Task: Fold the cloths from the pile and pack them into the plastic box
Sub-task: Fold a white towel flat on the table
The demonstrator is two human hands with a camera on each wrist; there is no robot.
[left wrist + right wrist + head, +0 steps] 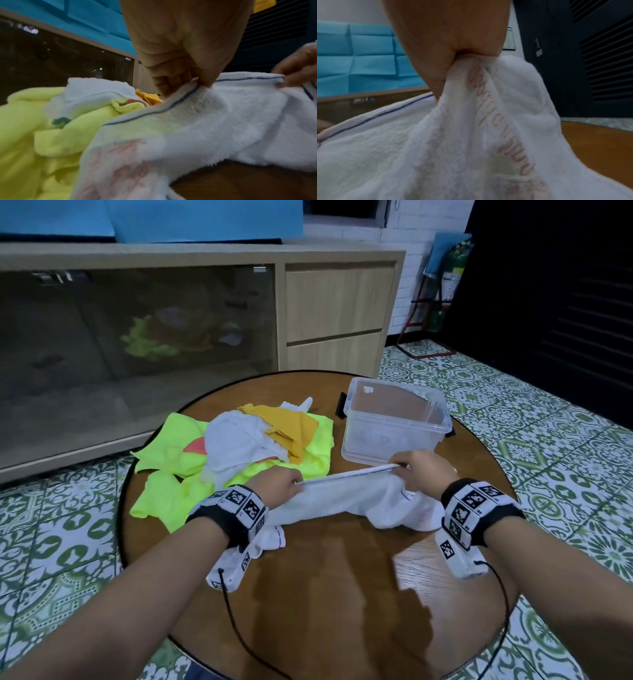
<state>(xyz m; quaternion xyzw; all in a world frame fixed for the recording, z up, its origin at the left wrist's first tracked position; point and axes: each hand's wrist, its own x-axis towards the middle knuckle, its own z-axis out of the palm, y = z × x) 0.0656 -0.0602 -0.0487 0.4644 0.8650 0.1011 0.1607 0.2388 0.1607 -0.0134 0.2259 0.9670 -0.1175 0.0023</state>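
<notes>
A white towel [346,498] with a thin blue stripe along its hem hangs stretched between both hands above the round wooden table [342,594]. My left hand [286,486] pinches the hem at its left end, the thumb and fingers closed on the edge [197,82]. My right hand [419,470] grips the right end, with towel [471,135] bunched under its fingers. The lower part of the towel sags onto the table. Behind the left hand lies the pile [239,446] of neon yellow, white and orange cloths. The clear plastic box [394,426] stands behind the right hand and looks empty.
A low wooden cabinet [335,309] with dark glass doors stands behind the table. Patterned green tiles [513,422] cover the floor around it. Black cables [236,621] run from both wrist cameras down over the table's near edge.
</notes>
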